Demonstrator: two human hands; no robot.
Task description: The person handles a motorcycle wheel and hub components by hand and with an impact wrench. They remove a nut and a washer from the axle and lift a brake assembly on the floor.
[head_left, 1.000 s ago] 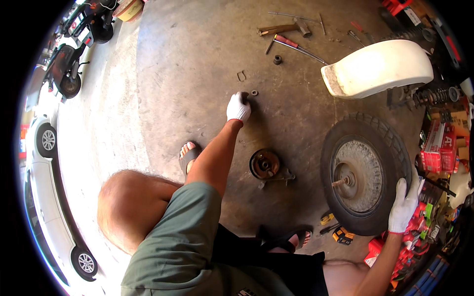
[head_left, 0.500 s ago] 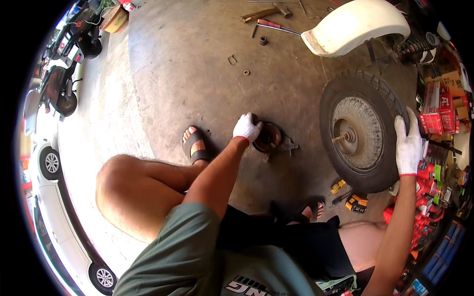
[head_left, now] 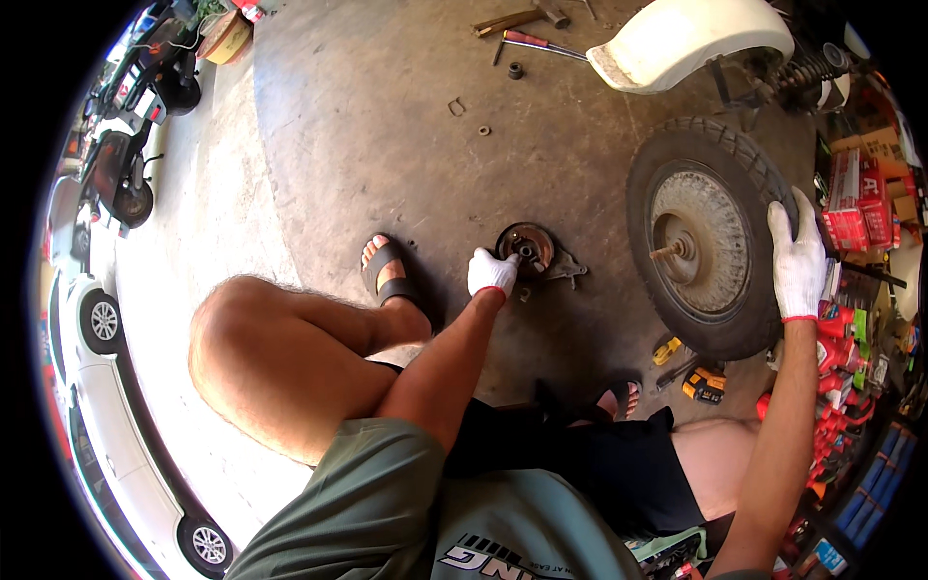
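A round brake backing plate (head_left: pixel 549 235), with a rusty brown inside and a metal arm on its right, lies on the concrete floor in front of me. White-gloved, my left hand (head_left: pixel 491 274) has its fingers closed at the plate's near left part; the fingertips are partly hidden. To the right stands a motorcycle wheel (head_left: pixel 701 253) with a black tyre, a dirty hub and an axle sticking out toward the left. My right hand (head_left: pixel 798 263), also gloved, holds the tyre at its right edge, thumb and fingers spread over the tread. The wheel leans slightly.
A white fender (head_left: pixel 691 53) and a shock absorber stand beyond the wheel. Near the far edge lie a red-handled screwdriver (head_left: pixel 527 40), a hammer and a black socket (head_left: pixel 515 71). A yellow-black battery pack (head_left: pixel 704 384) sits below the wheel. Red boxes (head_left: pixel 855 201) crowd the right side.
My left hand has moved from the plate's far left edge to its near left part, and more of the plate's inside shows. My right hand stays on the tyre; the view has shifted slightly.
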